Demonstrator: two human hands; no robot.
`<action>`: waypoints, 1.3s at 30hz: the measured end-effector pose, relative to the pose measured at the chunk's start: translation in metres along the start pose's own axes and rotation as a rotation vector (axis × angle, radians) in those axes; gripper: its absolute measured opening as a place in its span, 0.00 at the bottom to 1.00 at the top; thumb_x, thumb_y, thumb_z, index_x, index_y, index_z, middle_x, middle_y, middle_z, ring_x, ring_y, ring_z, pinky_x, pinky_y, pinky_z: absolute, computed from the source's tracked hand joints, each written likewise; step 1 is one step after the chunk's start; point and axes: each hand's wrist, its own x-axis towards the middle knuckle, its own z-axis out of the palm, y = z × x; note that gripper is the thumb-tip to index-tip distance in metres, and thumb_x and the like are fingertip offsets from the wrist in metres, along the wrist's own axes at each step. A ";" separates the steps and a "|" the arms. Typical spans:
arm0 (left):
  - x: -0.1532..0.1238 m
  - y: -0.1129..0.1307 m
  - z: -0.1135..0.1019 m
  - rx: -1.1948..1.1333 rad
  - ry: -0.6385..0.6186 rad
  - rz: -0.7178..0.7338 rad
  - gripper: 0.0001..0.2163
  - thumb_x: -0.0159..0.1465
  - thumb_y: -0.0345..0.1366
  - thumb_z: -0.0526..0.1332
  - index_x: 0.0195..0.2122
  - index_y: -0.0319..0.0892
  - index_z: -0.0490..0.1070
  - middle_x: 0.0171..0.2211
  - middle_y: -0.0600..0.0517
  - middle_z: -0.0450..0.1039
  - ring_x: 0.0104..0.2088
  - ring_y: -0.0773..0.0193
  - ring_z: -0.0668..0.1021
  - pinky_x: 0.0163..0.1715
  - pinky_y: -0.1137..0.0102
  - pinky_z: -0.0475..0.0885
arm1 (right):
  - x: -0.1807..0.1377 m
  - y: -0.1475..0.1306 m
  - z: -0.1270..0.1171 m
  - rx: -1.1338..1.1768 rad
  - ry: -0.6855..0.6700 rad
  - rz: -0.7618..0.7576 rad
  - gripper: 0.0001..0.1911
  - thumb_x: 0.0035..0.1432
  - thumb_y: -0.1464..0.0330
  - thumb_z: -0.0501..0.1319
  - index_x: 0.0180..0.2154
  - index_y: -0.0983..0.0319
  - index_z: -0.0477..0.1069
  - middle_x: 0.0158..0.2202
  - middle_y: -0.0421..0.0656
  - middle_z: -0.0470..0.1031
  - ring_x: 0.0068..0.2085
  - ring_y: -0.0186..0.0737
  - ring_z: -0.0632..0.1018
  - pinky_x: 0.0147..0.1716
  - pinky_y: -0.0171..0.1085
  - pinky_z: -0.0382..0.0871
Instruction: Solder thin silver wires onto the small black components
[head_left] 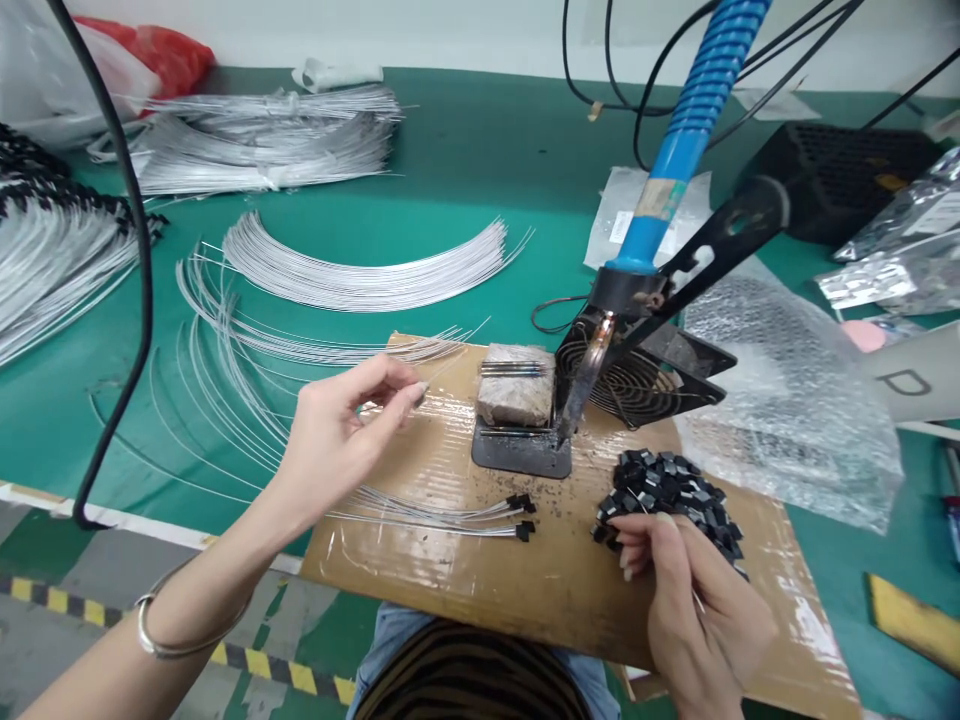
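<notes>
The left hand has its grip pinched on a thin wire pointing toward 2 o'clock, while the nearer right hand, its curled grip's contents unclear, touches the black clips at its 12 o'clock.

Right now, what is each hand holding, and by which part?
Left hand pinches a thin silver wire near one end. Right hand touches the pile of small black plastic pieces; hold unclear.

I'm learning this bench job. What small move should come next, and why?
Probably the right hand lifts one piece from the black parts pile to the thin wire: the left hand pinches that wire, right fingertips touch the pile, and finished wires carry black ends.
</notes>
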 end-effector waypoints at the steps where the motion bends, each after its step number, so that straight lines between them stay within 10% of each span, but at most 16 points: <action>1: -0.004 0.003 0.001 -0.018 0.000 -0.010 0.04 0.69 0.37 0.66 0.37 0.45 0.77 0.31 0.55 0.78 0.31 0.65 0.78 0.35 0.68 0.73 | -0.001 -0.002 0.000 0.007 0.014 -0.002 0.18 0.75 0.63 0.58 0.36 0.60 0.81 0.27 0.39 0.77 0.27 0.32 0.78 0.28 0.32 0.71; 15: -0.044 0.040 -0.002 0.073 -0.367 0.277 0.05 0.69 0.33 0.63 0.42 0.52 0.76 0.27 0.57 0.78 0.24 0.65 0.75 0.25 0.67 0.69 | 0.002 -0.032 0.002 0.128 -0.027 -0.063 0.09 0.67 0.73 0.64 0.34 0.59 0.80 0.27 0.39 0.77 0.29 0.36 0.77 0.29 0.36 0.70; 22: -0.029 0.039 0.007 -0.176 -0.758 -0.099 0.11 0.69 0.42 0.62 0.32 0.49 0.80 0.18 0.57 0.65 0.19 0.67 0.60 0.16 0.70 0.51 | -0.001 -0.040 0.003 0.252 -0.165 0.074 0.10 0.68 0.68 0.64 0.34 0.59 0.81 0.28 0.41 0.75 0.29 0.38 0.78 0.24 0.35 0.68; 30: -0.029 0.039 0.013 -0.146 -0.764 -0.100 0.11 0.70 0.43 0.61 0.34 0.48 0.81 0.19 0.57 0.66 0.19 0.68 0.60 0.18 0.71 0.52 | 0.000 -0.048 0.023 0.514 -0.440 0.256 0.03 0.59 0.68 0.72 0.36 0.60 0.82 0.30 0.39 0.76 0.26 0.31 0.73 0.23 0.31 0.66; 39: -0.035 0.045 0.009 -0.117 -0.712 -0.026 0.09 0.71 0.39 0.61 0.36 0.50 0.81 0.20 0.57 0.71 0.19 0.68 0.66 0.18 0.71 0.57 | 0.002 -0.050 0.030 0.578 -0.449 0.298 0.06 0.59 0.66 0.74 0.30 0.60 0.82 0.25 0.38 0.74 0.23 0.30 0.69 0.18 0.31 0.58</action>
